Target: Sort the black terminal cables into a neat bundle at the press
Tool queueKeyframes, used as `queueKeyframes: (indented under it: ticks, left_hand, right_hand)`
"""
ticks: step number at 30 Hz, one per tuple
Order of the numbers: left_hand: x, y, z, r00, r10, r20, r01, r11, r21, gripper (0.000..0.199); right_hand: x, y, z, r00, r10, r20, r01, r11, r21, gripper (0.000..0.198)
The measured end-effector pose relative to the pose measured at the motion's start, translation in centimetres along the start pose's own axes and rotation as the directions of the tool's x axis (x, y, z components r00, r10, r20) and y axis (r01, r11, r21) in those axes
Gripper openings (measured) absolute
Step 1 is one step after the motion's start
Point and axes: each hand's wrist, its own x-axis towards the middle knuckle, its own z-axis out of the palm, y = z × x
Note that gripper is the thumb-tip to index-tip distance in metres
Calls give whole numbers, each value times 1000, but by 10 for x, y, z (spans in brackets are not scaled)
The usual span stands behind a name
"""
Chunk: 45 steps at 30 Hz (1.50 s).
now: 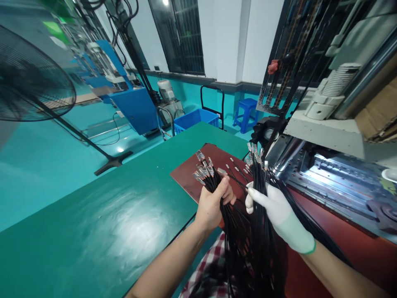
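My bare left hand [215, 203] is closed around a bundle of black wires [228, 231], their shiny metal terminals [204, 169] fanning out above the thumb. In a white glove with a green cuff, my right hand [274, 207] grips a second, thicker bundle of black wires [259, 231]. Its terminals [254, 153] point upward. Both bundles hang down toward my lap, where their lower ends are lost in the dark mass. Between and behind the hands, several loose wires with terminal ends [237, 169] lie over a reddish-brown sheet [186, 176].
A green table [93, 240] spreads to my left. On my right stands a machine with a metal bed [331, 169], and more black wires [307, 219] run beside it. Beyond are a blue crate [197, 120], a blue stool [246, 114] and a black fan [34, 78].
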Motion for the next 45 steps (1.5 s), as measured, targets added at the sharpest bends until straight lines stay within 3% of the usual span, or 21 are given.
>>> queueKeyframes:
  ticks: [5, 14, 22, 31, 35, 38, 45]
  left_hand:
    - [-4, -2, -1, 997, 47, -61, -50, 997, -53, 24]
    - [-5, -2, -3, 989, 69, -133, -81, 993, -88, 21]
    - [-3, -3, -4, 995, 67, -73, -71, 996, -61, 19]
    - [1, 0, -1, 999, -12, 47, 10, 999, 32, 19]
    - [1, -1, 4, 995, -56, 84, 48, 995, 86, 21]
    - [0, -2, 8, 995, -66, 78, 56, 991, 119, 20]
    - [-4, -2, 12, 998, 20, 55, -29, 985, 170, 14]
  right_hand:
    - [0, -3, -4, 1000, 22, -22, -23, 999, -44, 20]
    - [2, 3, -16, 998, 6, 57, 0, 994, -105, 16]
    - [2, 6, -16, 997, -14, 77, 19, 997, -70, 13]
    - [9, -5, -12, 999, -11, 47, 22, 970, -242, 31]
    - [11, -9, -10, 998, -53, 18, 55, 909, -413, 33]
    - [5, -11, -9, 992, -116, -54, 79, 890, -449, 34]
    - [-10, -9, -4, 925, -320, -206, 168, 829, -533, 16]
